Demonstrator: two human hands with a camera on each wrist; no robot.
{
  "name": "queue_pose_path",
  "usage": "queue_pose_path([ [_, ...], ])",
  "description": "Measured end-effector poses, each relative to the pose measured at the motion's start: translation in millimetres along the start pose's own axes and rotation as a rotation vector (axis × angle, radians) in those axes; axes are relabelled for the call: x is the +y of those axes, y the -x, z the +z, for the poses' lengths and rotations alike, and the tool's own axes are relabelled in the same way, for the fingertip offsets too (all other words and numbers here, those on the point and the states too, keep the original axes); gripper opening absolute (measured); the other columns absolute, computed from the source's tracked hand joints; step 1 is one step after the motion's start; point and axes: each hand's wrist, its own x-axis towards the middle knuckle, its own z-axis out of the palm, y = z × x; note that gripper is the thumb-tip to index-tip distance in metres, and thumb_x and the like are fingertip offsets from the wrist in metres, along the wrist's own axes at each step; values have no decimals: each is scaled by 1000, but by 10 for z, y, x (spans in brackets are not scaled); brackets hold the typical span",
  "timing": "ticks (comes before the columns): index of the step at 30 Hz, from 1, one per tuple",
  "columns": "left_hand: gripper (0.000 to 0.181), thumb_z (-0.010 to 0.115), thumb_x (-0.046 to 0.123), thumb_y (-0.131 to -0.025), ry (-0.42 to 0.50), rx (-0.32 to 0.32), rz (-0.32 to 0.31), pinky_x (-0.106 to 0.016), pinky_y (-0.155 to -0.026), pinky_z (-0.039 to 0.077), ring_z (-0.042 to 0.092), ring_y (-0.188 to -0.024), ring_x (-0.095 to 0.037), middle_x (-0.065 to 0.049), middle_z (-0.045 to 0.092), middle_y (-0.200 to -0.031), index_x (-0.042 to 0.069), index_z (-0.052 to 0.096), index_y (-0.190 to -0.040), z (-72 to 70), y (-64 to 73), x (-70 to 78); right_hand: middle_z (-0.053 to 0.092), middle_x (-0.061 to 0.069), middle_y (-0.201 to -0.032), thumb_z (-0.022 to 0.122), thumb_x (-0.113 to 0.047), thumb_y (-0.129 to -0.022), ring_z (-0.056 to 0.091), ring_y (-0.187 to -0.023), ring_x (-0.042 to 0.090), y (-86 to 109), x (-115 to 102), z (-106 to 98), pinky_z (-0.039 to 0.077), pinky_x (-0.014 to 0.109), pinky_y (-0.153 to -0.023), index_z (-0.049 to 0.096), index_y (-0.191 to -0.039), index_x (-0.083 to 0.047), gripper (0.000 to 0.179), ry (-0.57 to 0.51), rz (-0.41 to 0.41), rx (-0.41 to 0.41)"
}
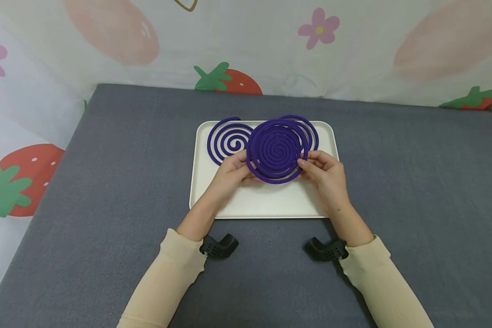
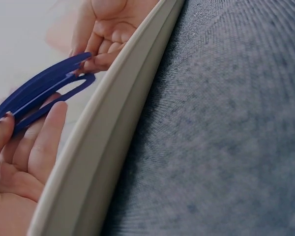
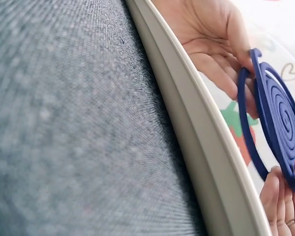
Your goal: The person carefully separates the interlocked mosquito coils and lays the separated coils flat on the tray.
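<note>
Purple coils (image 1: 278, 149), pinched by my left grip (image 1: 231, 170) at eight o'clock and right grip (image 1: 329, 176) at four, might slip apart, I'd judge, if either loosens

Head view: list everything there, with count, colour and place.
Held coil: one or more, purple, over the tray
Left coil: one, purple, tray's far left
Right coil: at least one, purple, tray's far right, partly hidden
Tray: one, white, on the table
Table: one, grey, beneath
Printed backdrop: one, mostly white, behind and left of table
Wrist devices: two, black, one per wrist
Sleeves: two, cream, on forearms
Left hand: one, gripping held coil
Right hand: one, likewise
</note>
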Motion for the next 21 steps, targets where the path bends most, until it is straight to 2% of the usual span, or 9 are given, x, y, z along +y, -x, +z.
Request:
queue_pose_path([
  [6,28,43,-2,-97,-18,-26,-9,-35,-75,57,67,-75,-14,-11,69,-92,-18,48,-120,-1,-3,11,68,-3,-76,57,16,-85,63,-69,6,-4,12,-9,54,18,-63,68,-83,-13,31,7,-12,12],
  [13,30,41,-3,-97,72,-18,-31,-37,-76,56,68,-77,-17,-8,68,-90,-19,44,-123,-15,-7,16,66,1,-75,56,21,-82,64,-70,9,5,21,-3,56,22,-64,69,-86,-12,36,-22,-96,10],
  [21,28,41,-1,-97,91,-26,-48,-33,-75,56,68,-77,-16,-2,69,-88,-16,46,-121,-42,-9,20,66,2,-78,52,24,-82,64,-69,9,14,5,2,55,21,-63,68,-87,-10,38,-63,-144,-31],
])
